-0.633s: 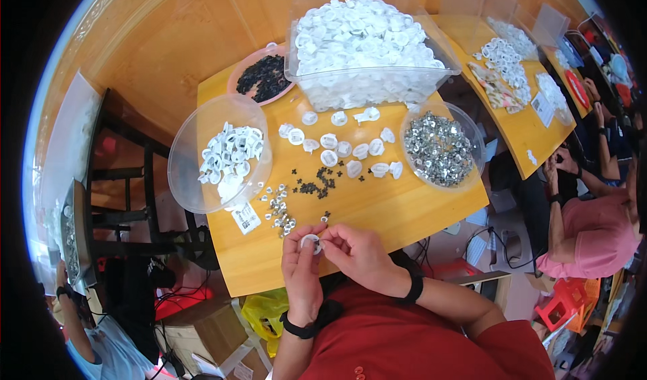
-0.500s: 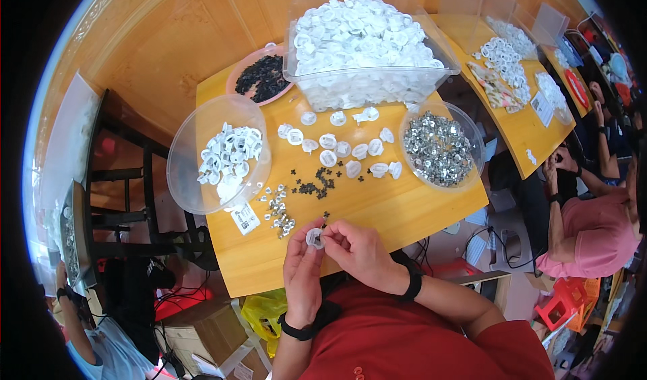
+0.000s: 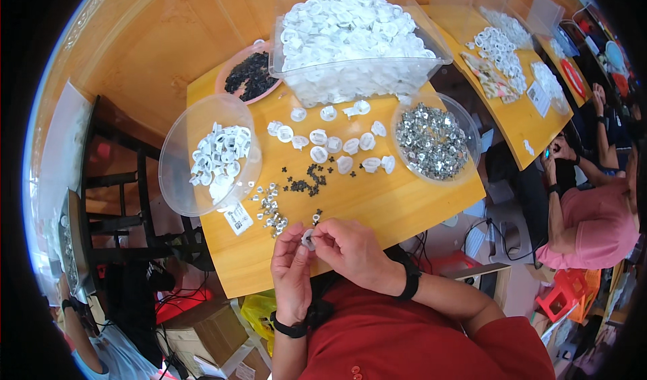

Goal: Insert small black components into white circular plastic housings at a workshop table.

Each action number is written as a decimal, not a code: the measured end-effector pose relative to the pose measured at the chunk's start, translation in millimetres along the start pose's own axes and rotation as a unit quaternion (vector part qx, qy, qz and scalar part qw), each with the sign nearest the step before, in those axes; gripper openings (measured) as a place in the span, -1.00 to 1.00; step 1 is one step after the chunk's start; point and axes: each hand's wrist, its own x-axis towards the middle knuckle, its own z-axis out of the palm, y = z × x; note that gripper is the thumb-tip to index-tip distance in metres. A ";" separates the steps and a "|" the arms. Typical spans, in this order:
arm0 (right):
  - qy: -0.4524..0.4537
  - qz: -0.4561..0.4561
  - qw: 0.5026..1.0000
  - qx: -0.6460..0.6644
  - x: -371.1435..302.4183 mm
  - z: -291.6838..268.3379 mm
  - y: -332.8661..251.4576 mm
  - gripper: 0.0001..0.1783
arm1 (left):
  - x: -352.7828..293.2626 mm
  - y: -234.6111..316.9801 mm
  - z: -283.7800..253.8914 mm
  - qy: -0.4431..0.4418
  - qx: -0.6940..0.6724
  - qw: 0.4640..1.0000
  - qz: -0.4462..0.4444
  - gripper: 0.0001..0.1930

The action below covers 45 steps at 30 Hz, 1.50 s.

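My left hand [image 3: 292, 275] pinches a small round white plastic part [image 3: 308, 240] by its rim, just over the table's near edge. Fingers of my right hand [image 3: 354, 253] are closed against the part's other side. A dark spot shows at its middle; whatever the right fingertips grip is hidden. Just beyond my fingers lie a few tiny dark and shiny pieces [image 3: 317, 216]. Farther off are a scatter of small black cross-shaped pieces [image 3: 310, 182] and, to their left, a loose group of small silver metal pieces [image 3: 271, 209].
Several white round parts [image 3: 318, 137] lie mid-table. Around them stand a tub of white rings [image 3: 162, 157], a pink bowl of black pieces [image 3: 219, 83], a large clear bin of white parts [image 3: 360, 76] and a tub of metal pieces [image 3: 477, 134]. A person in pink [image 3: 593, 231] sits at right.
The white part has turned from showing its round face to a more edge-on tilt between my hands. Both hands stay together. The whole view has shifted slightly.
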 end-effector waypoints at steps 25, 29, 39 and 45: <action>0.018 0.037 0.999 0.011 1.5 4.5 -0.4 -0.89 | 1.6 -9.1 -1.5 0.013 0.017 1.000 0.015 -0.78; 0.006 0.047 0.998 0.028 2.7 3.6 3.6 -0.89 | 1.2 -9.7 -2.2 0.019 0.013 1.000 0.006 -0.79; -0.002 0.020 0.999 0.047 3.8 2.0 4.8 -0.93 | 2.2 -10.8 -5.4 0.001 0.018 0.999 0.028 -0.75; -0.004 -0.006 0.999 0.046 5.4 3.2 8.8 -0.91 | 2.2 -12.3 -5.1 0.009 0.040 0.999 0.033 -0.77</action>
